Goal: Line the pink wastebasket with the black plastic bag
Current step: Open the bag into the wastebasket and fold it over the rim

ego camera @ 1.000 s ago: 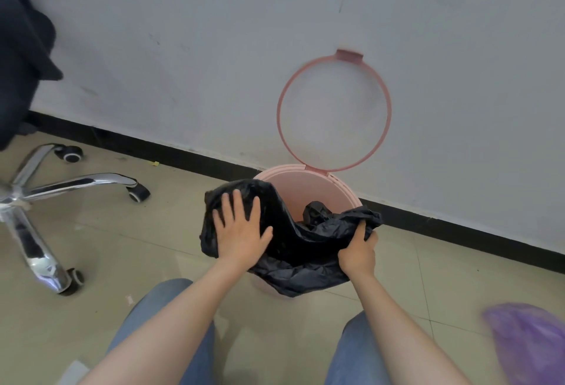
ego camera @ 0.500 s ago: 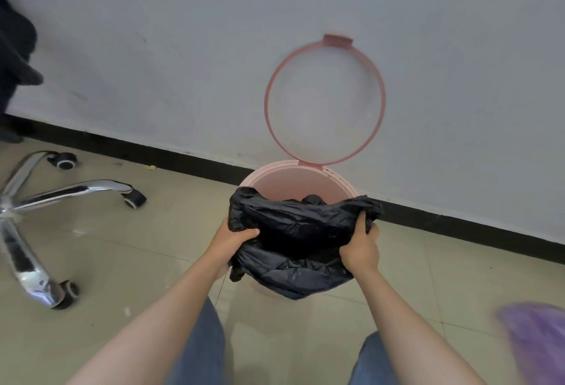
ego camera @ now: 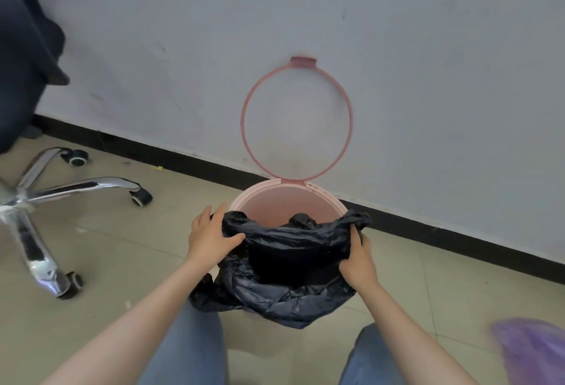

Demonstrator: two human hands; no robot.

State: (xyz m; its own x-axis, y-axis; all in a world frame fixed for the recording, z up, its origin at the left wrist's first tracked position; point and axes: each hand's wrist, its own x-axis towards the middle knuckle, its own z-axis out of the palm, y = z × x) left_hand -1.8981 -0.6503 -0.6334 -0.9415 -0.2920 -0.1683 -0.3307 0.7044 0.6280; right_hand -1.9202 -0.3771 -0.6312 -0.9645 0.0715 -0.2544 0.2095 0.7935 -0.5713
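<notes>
The pink wastebasket (ego camera: 287, 198) stands on the floor against the wall, its ring-shaped pink lid frame (ego camera: 296, 118) flipped up against the wall. The black plastic bag (ego camera: 284, 265) is draped over the basket's near rim, part of it hanging inside and part outside down the front. My left hand (ego camera: 211, 236) grips the bag's edge at the left side of the rim, thumb over the plastic. My right hand (ego camera: 359, 259) pinches the bag's edge at the right side of the rim. The basket's far inner wall is bare pink.
A chrome office-chair base (ego camera: 36, 204) with castors stands at the left, a dark garment (ego camera: 24, 48) hanging above it. A black skirting strip (ego camera: 458, 238) runs along the white wall. A blurred purple bag (ego camera: 535, 351) lies at the lower right. My jeans-clad knees (ego camera: 189, 351) flank the basket.
My left hand moved from lying flat on the bag to gripping its left edge. Both hands have spread the bag's mouth wider across the near rim.
</notes>
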